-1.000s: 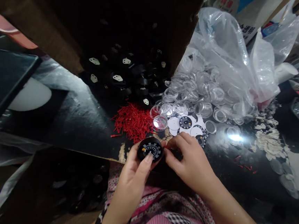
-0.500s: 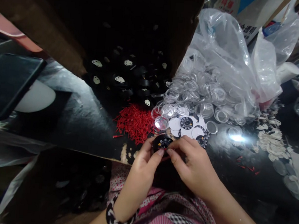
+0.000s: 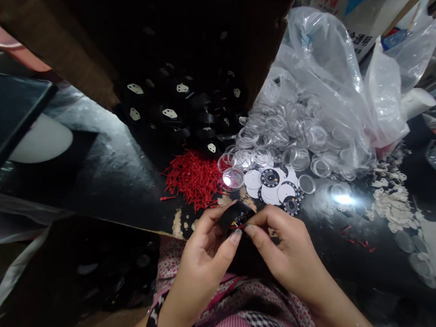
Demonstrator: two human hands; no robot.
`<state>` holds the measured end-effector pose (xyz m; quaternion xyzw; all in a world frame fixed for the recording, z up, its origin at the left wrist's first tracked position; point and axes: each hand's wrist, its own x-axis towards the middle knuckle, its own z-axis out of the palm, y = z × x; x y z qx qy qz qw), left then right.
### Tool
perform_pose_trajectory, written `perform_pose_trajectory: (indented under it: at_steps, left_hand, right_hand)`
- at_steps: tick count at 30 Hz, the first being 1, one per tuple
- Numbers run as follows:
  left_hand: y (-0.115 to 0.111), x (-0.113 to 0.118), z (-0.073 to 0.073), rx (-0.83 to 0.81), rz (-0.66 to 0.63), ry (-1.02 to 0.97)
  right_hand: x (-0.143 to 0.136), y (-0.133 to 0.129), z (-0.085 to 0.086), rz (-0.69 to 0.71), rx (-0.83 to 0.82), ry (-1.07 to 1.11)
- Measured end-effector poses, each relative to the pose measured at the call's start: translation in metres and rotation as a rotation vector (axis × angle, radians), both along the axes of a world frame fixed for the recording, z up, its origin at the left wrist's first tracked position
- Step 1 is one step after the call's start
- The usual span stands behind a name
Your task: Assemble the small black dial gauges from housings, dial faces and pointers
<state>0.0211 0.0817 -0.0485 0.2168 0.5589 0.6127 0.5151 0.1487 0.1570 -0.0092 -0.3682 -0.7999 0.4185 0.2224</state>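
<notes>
Both my hands hold a small round black gauge body (image 3: 237, 217) with a printed dial face, tilted so its face points right. My left hand (image 3: 205, 256) grips it from the left and below. My right hand (image 3: 285, 251) pinches at its face, where a thin red needle shows. Just beyond lie a heap of red needles (image 3: 196, 176), several printed dial discs (image 3: 273, 186) and clear round covers (image 3: 281, 138).
A brown cardboard box (image 3: 79, 44) lies on its side, spilling black gauge bodies (image 3: 184, 109). A clear plastic bag (image 3: 336, 77) holds more covers at back right. White scraps (image 3: 392, 201) litter the right. A dark tablet (image 3: 4, 119) sits at left. The table is black and glossy.
My hands turned the gauge body from face-up to tilted on edge and drew it slightly right and nearer me. My right fingers closed in on its face.
</notes>
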Motion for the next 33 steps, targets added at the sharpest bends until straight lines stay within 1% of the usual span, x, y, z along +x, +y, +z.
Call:
perform_pose_trajectory:
  at_steps: [4, 9, 11, 17, 22, 24, 25, 28, 30, 31, 33]
  left_hand:
    - [-0.002, 0.0, 0.001, -0.014, 0.01, 0.113]
    - [-0.003, -0.002, -0.003, 0.073, 0.007, 0.45]
    - [-0.005, -0.004, -0.005, 0.099, 0.001, 0.544]
    - [-0.01, -0.008, -0.004, 0.113, -0.042, 0.583]
    - [-0.012, -0.01, -0.008, 0.088, -0.05, 0.596]
    - [-0.01, -0.011, -0.01, 0.074, -0.055, 0.522]
    - [-0.008, -0.011, -0.01, 0.064, -0.065, 0.439]
    - [-0.002, -0.011, -0.014, 0.014, -0.127, 0.042]
    - [-0.001, -0.012, -0.017, -0.024, -0.152, -0.181]
    - [-0.001, -0.013, -0.019, -0.037, -0.155, -0.24]
    - [-0.003, -0.013, -0.023, -0.051, -0.148, -0.246]
  right_hand:
    - [0.001, -0.003, 0.001, -0.001, 0.001, -0.004]
    - [-0.002, -0.009, -0.002, -0.016, 0.013, -0.088]
    - [-0.004, -0.011, -0.003, -0.022, 0.003, -0.104]
    - [-0.008, -0.018, -0.005, -0.054, 0.001, -0.061]
    - [-0.008, -0.019, -0.008, -0.079, -0.024, -0.043]
    - [-0.008, -0.017, -0.009, -0.088, -0.024, -0.07]
    - [-0.008, -0.015, -0.009, -0.092, -0.015, -0.092]
    - [-0.006, -0.008, -0.007, -0.069, 0.053, -0.129]
    - [-0.004, -0.003, -0.006, -0.019, 0.149, -0.132]
    - [-0.004, 0.0, -0.006, 0.013, 0.213, -0.147]
    - [-0.005, 0.004, -0.008, 0.072, 0.363, -0.214]
